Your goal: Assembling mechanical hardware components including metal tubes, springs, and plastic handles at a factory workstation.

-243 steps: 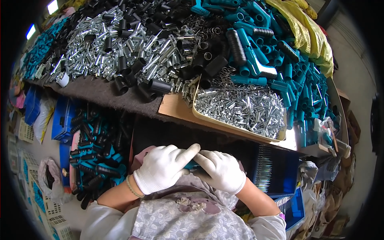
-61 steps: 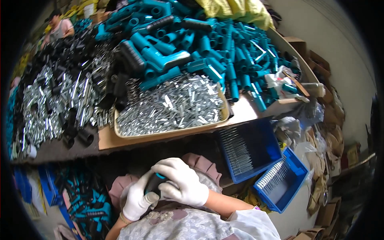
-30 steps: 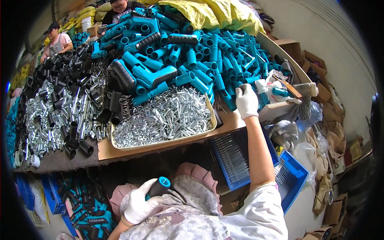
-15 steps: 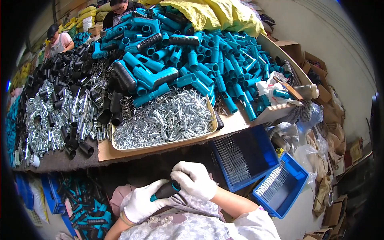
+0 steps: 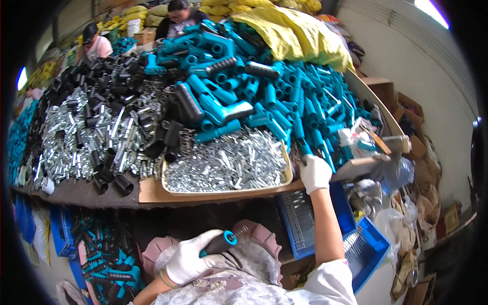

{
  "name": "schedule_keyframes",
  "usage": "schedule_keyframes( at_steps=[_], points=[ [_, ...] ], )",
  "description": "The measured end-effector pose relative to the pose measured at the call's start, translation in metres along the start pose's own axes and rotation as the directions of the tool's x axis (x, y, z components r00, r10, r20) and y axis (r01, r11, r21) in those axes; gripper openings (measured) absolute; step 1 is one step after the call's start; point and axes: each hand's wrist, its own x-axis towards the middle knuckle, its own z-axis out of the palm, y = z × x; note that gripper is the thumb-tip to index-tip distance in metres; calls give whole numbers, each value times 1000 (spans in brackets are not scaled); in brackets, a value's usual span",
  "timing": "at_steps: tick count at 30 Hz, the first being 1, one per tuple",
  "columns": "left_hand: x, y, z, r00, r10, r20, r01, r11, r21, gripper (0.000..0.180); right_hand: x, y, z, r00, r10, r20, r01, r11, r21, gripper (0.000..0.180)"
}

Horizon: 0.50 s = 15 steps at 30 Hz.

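Observation:
My left hand (image 5: 193, 258), in a white glove, is closed round a black and teal plastic grip (image 5: 218, 244) held low in front of my lap. From the grip's open teal end a thin coil spring (image 5: 240, 231) sticks out to the right. My right hand (image 5: 315, 174), gloved as well, reaches forward to the table's edge. Its fingers close on the near end of a teal plastic tube (image 5: 305, 148) at the bottom of the teal heap (image 5: 277, 89); the fingertips are partly hidden. Just left of that hand is a cream tray (image 5: 229, 191) filled with small metal pieces (image 5: 229, 160).
Black sleeves (image 5: 173, 140) and loose metal parts (image 5: 76, 137) cover the table's left. Blue bins (image 5: 300, 252) with rows of metal rods stand below the right edge. Finished-looking grips (image 5: 109, 264) lie low at left. Two people (image 5: 178, 18) sit across the table.
My right hand has left the grip and moved forward and right to the teal tubes. A spring now shows at the grip's end. The view has shifted; my left hand still holds the grip.

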Motion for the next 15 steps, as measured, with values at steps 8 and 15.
schedule_keyframes(
  at_steps=[8,15],
  points=[
    [-11,-1,-9,997,-76,9,75,997,5,62,-5,-17,-31,984,17,-180,6,991,131,16],
    [-8,-7,-14,998,-65,3,65,998,-26,64,16,-121,-79,908,-373,-190,415,749,517,13]
  ],
)
